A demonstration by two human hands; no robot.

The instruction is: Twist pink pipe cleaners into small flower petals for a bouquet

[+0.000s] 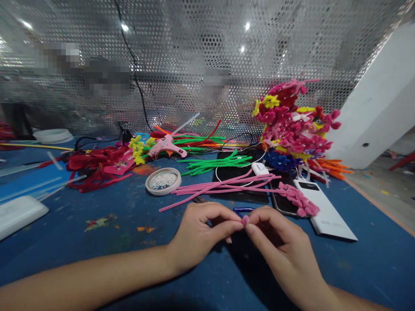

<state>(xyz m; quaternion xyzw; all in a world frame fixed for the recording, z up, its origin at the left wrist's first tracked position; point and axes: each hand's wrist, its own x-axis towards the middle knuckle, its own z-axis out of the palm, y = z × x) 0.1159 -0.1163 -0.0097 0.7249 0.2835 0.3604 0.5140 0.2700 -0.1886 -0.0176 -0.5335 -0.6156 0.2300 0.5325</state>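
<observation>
Small pink fuzzy piece [245,220] right of centre, lower half of frame. Left hand [196,235]: thumb and index finger pinched narrow on piece. Right hand [290,246]: matching pinch, opposite side. Advisable — light, even pressure, lest pile flatten; small bends, both pinches close together. Slim blue handle [243,210] just beyond — knuckles best kept clear.
</observation>
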